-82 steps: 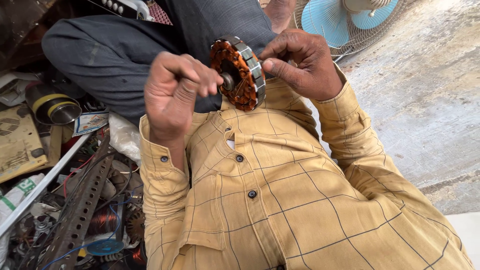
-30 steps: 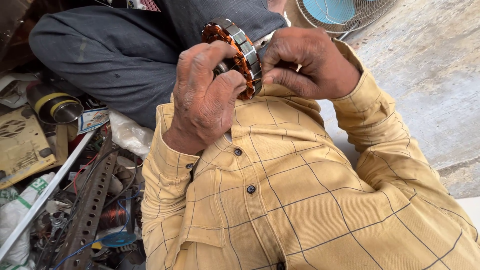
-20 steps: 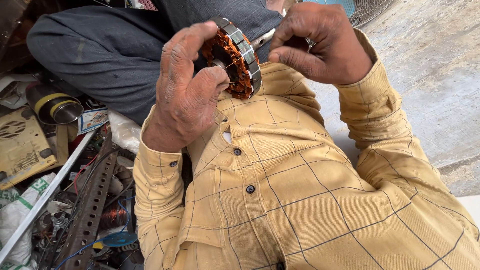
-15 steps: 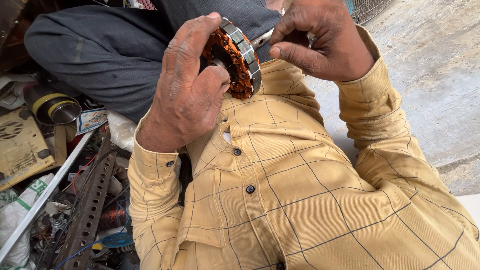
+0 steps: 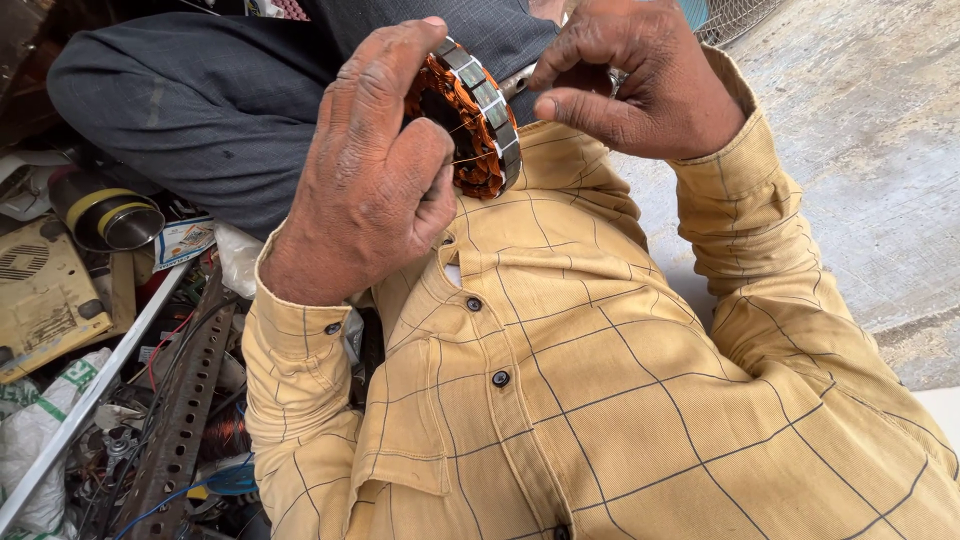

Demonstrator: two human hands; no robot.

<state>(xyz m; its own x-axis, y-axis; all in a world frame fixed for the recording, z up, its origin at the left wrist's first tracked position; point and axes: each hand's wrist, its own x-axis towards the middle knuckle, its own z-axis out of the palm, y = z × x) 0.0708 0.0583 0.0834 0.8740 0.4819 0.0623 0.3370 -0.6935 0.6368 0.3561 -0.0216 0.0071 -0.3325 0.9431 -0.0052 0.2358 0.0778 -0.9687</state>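
Observation:
My left hand [image 5: 375, 170] grips a round motor stator [image 5: 478, 120] with copper windings and a grey metal rim, held up in front of my chest. A thin copper wire [image 5: 470, 160] runs from the windings across the stator. My right hand [image 5: 635, 75] sits just right of the stator, thumb and fingers pinched together, apparently on the wire's end. Both arms wear a yellow checked shirt [image 5: 600, 380].
Grey trousers [image 5: 200, 100] lie beyond the stator. At left is a clutter of parts: a perforated metal strip [image 5: 185, 410], a yellow casing [image 5: 40, 290], a black and yellow cylinder [image 5: 105, 215], wires. A fan guard [image 5: 735, 15] and concrete floor [image 5: 870, 150] are at right.
My left hand shifted from beside the stator to wrap over its left side. My right hand let go of the rim and moved up and right, pinching the wire. The view tilted closer.

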